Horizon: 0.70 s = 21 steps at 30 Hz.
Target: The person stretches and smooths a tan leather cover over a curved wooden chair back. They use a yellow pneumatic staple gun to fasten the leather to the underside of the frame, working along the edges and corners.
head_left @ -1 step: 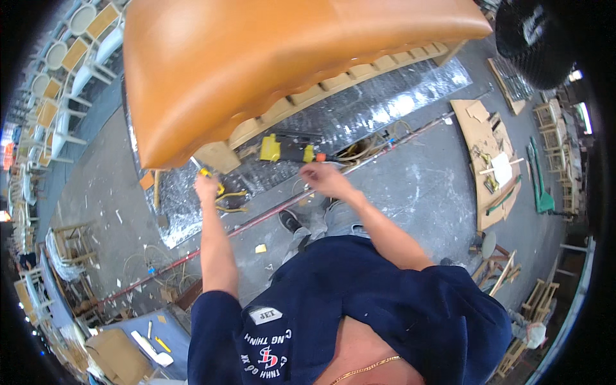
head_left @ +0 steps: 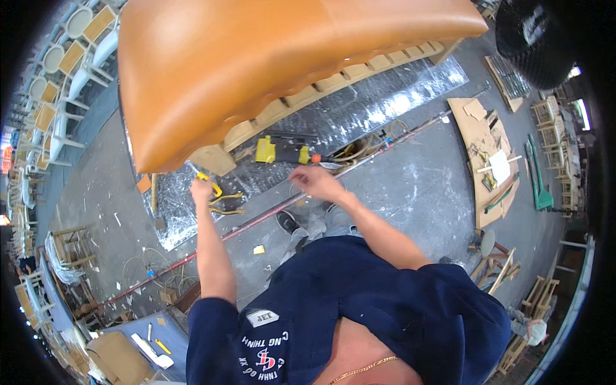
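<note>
A large orange leather cushion piece (head_left: 256,70) on a pale wooden frame (head_left: 333,83) lies across a worktable covered in silver foil (head_left: 385,102). My left hand (head_left: 202,190) is raised at the frame's near corner, shut on a small yellow-handled tool (head_left: 203,176). Yellow-handled pliers (head_left: 224,204) lie on the foil just beside that hand. My right hand (head_left: 314,181) hovers blurred over the table edge with fingers spread and nothing seen in it. It is just below a yellow power tool (head_left: 279,153) with an orange tip.
Rows of chairs (head_left: 58,83) stand at the far left. A curved wooden board (head_left: 481,147) with loose tools lies on the floor at right, a black fan (head_left: 532,38) above it. A red pipe (head_left: 256,221) runs across the floor; wooden stools (head_left: 70,247) stand lower left.
</note>
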Each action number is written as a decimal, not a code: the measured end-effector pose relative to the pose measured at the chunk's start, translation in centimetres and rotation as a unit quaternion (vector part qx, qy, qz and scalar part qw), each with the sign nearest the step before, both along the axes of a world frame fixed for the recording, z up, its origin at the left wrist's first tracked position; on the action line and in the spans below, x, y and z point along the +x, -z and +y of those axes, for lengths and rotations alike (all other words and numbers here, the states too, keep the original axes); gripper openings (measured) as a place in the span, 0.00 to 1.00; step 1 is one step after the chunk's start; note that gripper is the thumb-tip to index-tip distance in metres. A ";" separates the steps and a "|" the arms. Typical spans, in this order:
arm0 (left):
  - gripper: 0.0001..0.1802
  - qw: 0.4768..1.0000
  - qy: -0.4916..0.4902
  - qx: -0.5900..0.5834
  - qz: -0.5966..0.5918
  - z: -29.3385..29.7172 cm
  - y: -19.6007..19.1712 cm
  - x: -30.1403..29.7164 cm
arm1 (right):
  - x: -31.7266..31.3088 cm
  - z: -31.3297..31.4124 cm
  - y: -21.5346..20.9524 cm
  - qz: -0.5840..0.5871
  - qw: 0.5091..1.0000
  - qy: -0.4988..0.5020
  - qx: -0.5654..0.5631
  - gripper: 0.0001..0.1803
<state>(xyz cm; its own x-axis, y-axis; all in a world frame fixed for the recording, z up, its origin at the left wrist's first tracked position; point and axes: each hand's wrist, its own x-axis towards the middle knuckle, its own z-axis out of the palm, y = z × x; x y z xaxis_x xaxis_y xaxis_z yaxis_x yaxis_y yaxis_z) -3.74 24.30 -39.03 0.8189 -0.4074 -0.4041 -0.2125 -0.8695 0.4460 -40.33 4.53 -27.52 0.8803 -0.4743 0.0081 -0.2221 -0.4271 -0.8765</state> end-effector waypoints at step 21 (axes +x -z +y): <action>0.28 0.894 0.053 -0.325 -0.304 -6.4 -37.8 -8.8 | -26.7 -25.3 -25.3 0.234 0.961 -0.087 -0.118 0.22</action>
